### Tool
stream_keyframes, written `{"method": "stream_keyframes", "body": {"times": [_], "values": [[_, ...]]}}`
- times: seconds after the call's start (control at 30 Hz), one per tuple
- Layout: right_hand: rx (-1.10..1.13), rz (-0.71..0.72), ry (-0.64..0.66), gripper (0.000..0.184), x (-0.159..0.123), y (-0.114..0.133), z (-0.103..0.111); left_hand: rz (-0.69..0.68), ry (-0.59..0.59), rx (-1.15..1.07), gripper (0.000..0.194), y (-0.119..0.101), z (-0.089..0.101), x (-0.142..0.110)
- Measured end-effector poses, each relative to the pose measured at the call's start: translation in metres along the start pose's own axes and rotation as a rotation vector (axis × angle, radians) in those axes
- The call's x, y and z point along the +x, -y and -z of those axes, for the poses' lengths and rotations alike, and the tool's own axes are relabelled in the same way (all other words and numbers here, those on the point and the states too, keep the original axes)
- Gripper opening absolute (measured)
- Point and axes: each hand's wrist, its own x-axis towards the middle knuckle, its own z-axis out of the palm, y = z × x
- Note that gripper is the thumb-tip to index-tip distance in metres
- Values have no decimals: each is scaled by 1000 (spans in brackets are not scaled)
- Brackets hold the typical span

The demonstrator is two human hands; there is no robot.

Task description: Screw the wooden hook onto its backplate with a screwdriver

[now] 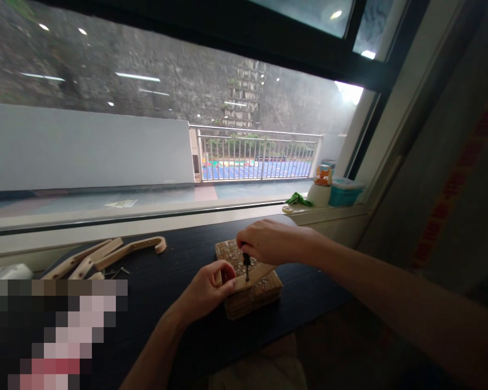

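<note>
A pale wooden strip (255, 278) lies across the top of a rough wooden block (248, 306) on the dark table. My left hand (207, 285) is closed on the strip's left end, and a curved bit shows by the fingers. Over the strip, my right hand (268, 241) grips a black-handled screwdriver (246, 261) from above. The tool stands upright, with its lower end meeting the strip close to my left fingertips; whether a screw sits under the tip is too small to tell. My right hand partly covers the strip's far end.
Several similar wooden pieces, one a hook (140, 246), lie on the dark table (191, 233) at left beside small screws (123, 271). On the windowsill at right stand a teal box (345, 194), a white container (319, 194) and a green cloth (299, 199). Pixelation covers the lower left.
</note>
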Motion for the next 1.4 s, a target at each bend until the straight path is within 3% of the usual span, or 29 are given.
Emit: {"method": "stream_keyframes", "body": {"times": [0.3,0.43,0.6,0.9,1.2,1.4], "values": [[-61,-62,-25,32,2,10,1,-28,-21,6,20,0,0,0],[-84,-34,-6,26,-5,9,9,-26,-16,1,19,0,1,0],[-69,22,27,23,-7,5,8,-3,-28,8,20,-3,0,-1],[-17,-30,-13,29,-4,-7,-5,-28,-13,-14,16,4,-1,1],[12,24,42,31,-8,-12,8,-27,-23,11,15,4,0,1],[26,24,33,30,-8,-14,4,-11,-19,10,15,2,-1,1]]}}
